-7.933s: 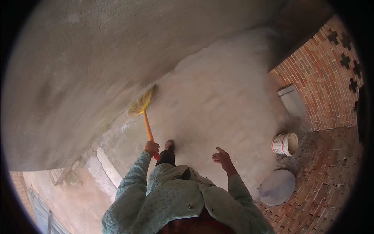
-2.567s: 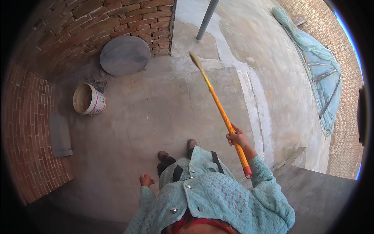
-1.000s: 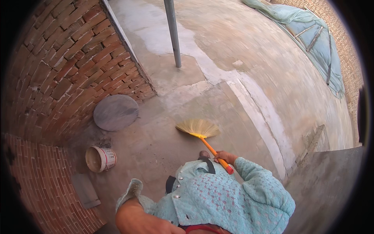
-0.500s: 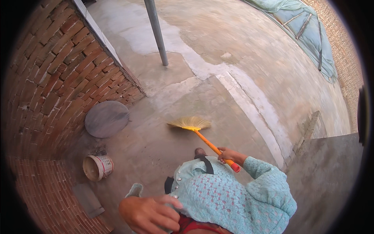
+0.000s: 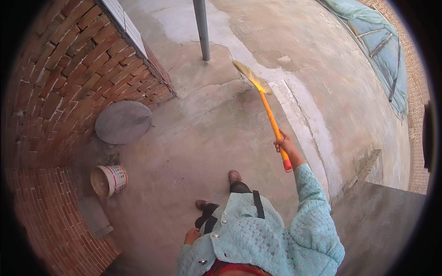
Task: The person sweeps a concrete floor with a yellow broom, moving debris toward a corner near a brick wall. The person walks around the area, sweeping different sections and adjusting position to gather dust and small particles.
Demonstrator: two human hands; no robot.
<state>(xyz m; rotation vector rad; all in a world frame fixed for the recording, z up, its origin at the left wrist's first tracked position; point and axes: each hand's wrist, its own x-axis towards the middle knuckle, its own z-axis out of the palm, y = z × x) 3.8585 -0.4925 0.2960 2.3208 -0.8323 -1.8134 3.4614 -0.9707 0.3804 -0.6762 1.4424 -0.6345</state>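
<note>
My right hand (image 5: 286, 146) is closed round the orange handle of a broom (image 5: 272, 117), near its red end cap. The broom points away from me, and its yellow straw head (image 5: 251, 76) is fanned out near the strip of pale cement. Whether the bristles touch the ground cannot be told. My left hand (image 5: 192, 235) hangs low beside the jacket at my left side. Only part of it shows, and its fingers are too hidden to read.
A brick wall (image 5: 69, 78) runs along the left, with a round grey disc (image 5: 123, 122) leaning there. Nearer stand a white bucket (image 5: 119, 178) lying on its side and a grey block (image 5: 94, 217). A metal pole (image 5: 201, 30) rises ahead; a green sheet (image 5: 380, 43) lies far right.
The broom has swung forward and to the right, its head now farther from me. My right arm has stretched out. My left hand has dropped from in front of me to my side.
</note>
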